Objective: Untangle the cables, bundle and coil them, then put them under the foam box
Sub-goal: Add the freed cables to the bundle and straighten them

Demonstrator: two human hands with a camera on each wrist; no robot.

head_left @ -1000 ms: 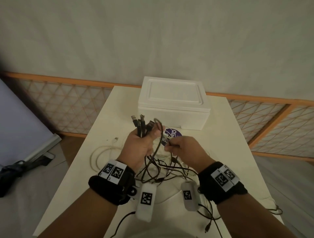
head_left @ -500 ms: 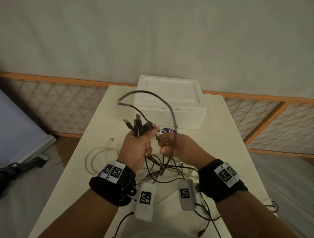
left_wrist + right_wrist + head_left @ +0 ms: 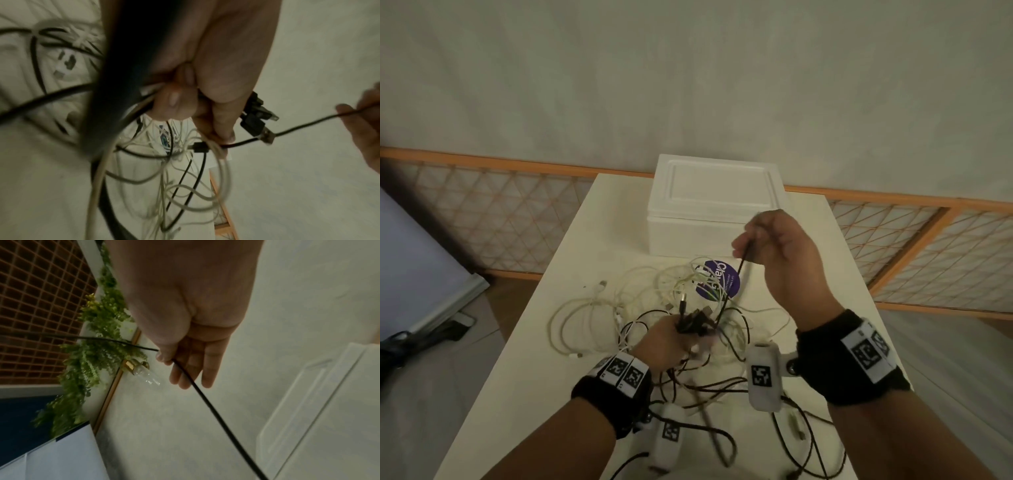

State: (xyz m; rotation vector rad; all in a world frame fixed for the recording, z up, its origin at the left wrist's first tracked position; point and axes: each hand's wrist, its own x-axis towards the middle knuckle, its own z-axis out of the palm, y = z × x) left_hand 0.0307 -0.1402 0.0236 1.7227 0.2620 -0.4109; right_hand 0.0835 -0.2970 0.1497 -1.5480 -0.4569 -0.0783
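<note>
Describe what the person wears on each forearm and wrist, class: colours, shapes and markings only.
Both forearms are bare, with no sleeves. Each wrist carries a black band: the left wristband and right wristband bear white tags printed with black square codes. A white rounded camera pod, also code-marked, hangs off each band.

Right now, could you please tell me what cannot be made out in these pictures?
- Head view: how many plugs the left hand grips; they are bunched, dark and small.
- Head view: the sticker's wording, crossed by white cables.
- Left wrist view: cables at left, blurred, with a dark blurred band across them.
- Right wrist view: the free end of the black cable that the right hand pinches, blurred leftward.
- Every view: any space under the foam box.
</note>
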